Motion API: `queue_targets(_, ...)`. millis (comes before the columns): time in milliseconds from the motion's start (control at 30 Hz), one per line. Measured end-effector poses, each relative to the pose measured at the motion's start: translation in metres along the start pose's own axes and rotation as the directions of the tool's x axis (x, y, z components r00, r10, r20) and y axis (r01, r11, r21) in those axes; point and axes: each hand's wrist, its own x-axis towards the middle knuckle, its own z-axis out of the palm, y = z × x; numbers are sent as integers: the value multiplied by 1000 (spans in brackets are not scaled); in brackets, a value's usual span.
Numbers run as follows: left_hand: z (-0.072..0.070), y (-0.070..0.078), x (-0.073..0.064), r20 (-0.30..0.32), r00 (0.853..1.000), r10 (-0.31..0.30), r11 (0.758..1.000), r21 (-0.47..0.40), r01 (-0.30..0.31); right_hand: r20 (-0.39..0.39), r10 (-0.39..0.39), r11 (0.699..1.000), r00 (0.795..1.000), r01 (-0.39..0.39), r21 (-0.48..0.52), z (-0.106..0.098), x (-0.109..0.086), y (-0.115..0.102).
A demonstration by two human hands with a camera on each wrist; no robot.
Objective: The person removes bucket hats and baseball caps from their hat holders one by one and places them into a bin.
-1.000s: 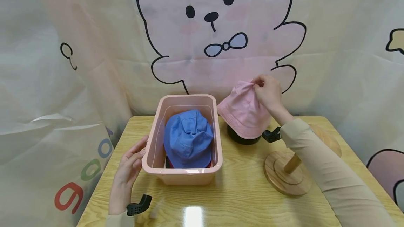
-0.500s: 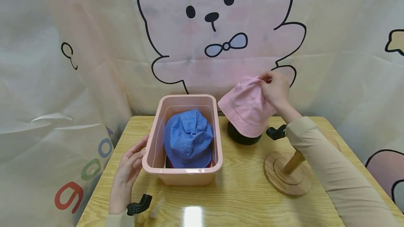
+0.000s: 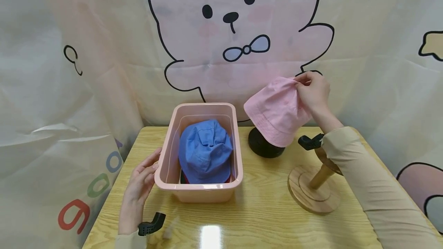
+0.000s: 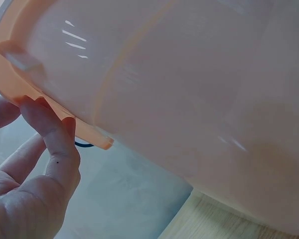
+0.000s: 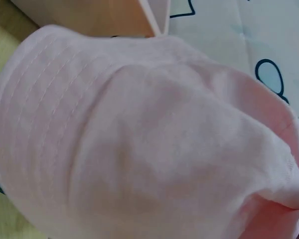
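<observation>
My right hand [image 3: 314, 89] pinches the crown of a pink bucket hat [image 3: 277, 110] and holds it up at the back right, brim downward. In the right wrist view the pink hat [image 5: 154, 144] fills most of the frame, its stitched brim to the left. Below the hat stands a black round base [image 3: 264, 146], its upper part covered by the brim. At the left, my left hand [image 3: 141, 181] grips the rim of a pink plastic bin [image 3: 199, 195], as the left wrist view shows with bent fingers [image 4: 50, 129] at the lip. Inside the bin lies a blue cap [image 3: 206, 151] over something red and dark green.
A wooden stand [image 3: 313, 191] with a round base is to the right, its top partly hidden by the right sleeve [image 3: 370, 187]. Everything stands on a wood-grain table [image 3: 263, 218]. A printed cloth [image 3: 104, 49] hangs behind the table's back edge.
The pink hat has risen and moved right in my right hand, uncovering more of the black base. My left hand and the bin keep their place.
</observation>
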Motion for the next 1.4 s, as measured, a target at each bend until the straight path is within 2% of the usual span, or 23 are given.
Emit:
queue_targets(300, -1, 2, -1, -36, 999, -24, 1000, 0, 24, 12, -1, 1000, 1000, 1, 10, -9, -5, -12)
queue_targets(733, -2, 2, -2, -63, 997, -37, 999, 24, 39, 23, -63, 998, 998, 62, 18, -23, -13, -26)
queue_targets(1167, 0, 2, -1, -42, 999, -31, 1000, 1, 31, 46, -150, 988, 988, 149, 29, -39, -23, -35)
queue_targets(1400, 1, 2, -2, -33, 999, -25, 1000, 1, 25, 86, -186, 983, 979, 183, 32, -45, -29, -39)
